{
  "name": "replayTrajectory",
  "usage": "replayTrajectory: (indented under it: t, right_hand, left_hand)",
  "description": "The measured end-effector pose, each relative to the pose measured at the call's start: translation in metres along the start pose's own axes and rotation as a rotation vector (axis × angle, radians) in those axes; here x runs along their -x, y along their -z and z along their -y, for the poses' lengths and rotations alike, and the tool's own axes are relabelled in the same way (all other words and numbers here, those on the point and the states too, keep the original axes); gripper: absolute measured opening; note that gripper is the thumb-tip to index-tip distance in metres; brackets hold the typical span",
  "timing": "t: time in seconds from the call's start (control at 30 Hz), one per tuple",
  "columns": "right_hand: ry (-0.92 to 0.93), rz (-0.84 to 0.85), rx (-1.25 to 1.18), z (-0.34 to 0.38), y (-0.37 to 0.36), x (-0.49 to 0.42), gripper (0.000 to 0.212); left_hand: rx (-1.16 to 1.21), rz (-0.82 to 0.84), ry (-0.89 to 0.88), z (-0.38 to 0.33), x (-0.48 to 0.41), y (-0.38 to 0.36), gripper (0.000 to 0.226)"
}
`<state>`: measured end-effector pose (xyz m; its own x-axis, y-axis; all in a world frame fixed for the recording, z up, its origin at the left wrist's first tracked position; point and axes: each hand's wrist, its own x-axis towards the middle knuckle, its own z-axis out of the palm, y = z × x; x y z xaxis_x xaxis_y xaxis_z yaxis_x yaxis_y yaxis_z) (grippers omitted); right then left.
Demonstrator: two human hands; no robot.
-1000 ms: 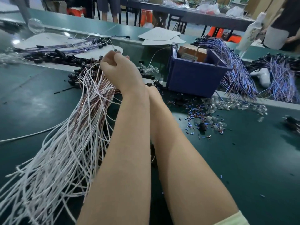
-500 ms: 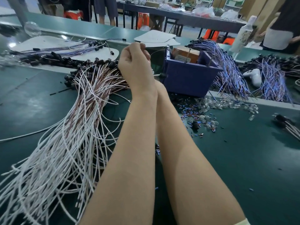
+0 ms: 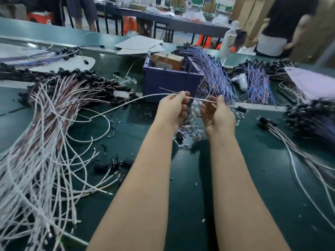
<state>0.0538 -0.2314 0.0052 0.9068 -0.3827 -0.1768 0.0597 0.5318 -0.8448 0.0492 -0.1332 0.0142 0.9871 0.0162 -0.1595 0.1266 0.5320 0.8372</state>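
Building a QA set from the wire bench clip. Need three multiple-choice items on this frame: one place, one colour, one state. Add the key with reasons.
1. Where is the blue bin?
A) just beyond the left hand and right hand
B) nearer the camera than the hands
C) at the far left of the frame

2. What colour is the wire being held?
A) blue
B) white
C) green

3. How is that wire held?
A) lying loose, untouched
B) in one hand only
C) pinched by both hands

Key: 1 A, the bin stands right behind the fingers; 2 B, the strand reads white along its run; 3 C, fingers of each hand close on it.
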Motion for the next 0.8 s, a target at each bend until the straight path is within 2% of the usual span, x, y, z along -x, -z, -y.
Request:
replayTrajectory:
  t: [0.23, 0.3, 0.37, 0.4, 0.47, 0.53, 0.6, 0.67, 0.8]
  right_hand:
    - [-0.008, -0.187, -0.112, 0.005, 0.032, -0.012, 0.039]
    - [-0.047, -0.137, 0.091, 0.002, 0.031, -0.009, 0.043]
    - [0.058, -0.03, 0.54, -0.003, 0.025, -0.003, 0.043]
    - [0.219, 0.003, 0.753, -0.006, 0.022, -0.001, 0.04]
    - [0.596, 0.029, 0.982, -0.009, 0.013, 0.007, 0.028]
    - [0.775, 0.112, 1.124, -0.014, 0.006, 0.011, 0.021]
    - [0.754, 0.239, 1.249, -0.021, 0.007, 0.008, 0.026]
    - [0.687, 0.31, 1.235, -0.026, 0.01, 0.005, 0.027]
    - [0.702, 0.265, 1.192, -0.028, 0.014, 0.003, 0.024]
  left_hand:
    - [-0.083, -0.084, -0.048, 0.021, -0.001, 0.009, 0.024]
    - [-0.118, -0.115, -0.091, 0.025, -0.002, 0.011, 0.023]
    - [-0.138, -0.138, -0.124, 0.027, -0.004, 0.013, 0.022]
    - [-0.141, -0.144, -0.138, 0.028, -0.005, 0.014, 0.023]
    - [-0.154, -0.137, -0.15, 0.03, -0.006, 0.016, 0.023]
    - [-0.19, -0.113, -0.152, 0.03, -0.006, 0.017, 0.023]
    - [-0.234, -0.114, -0.177, 0.028, -0.006, 0.019, 0.025]
    - [-0.288, -0.161, -0.213, 0.026, -0.007, 0.02, 0.029]
    - [-0.264, -0.222, -0.211, 0.021, -0.008, 0.026, 0.029]
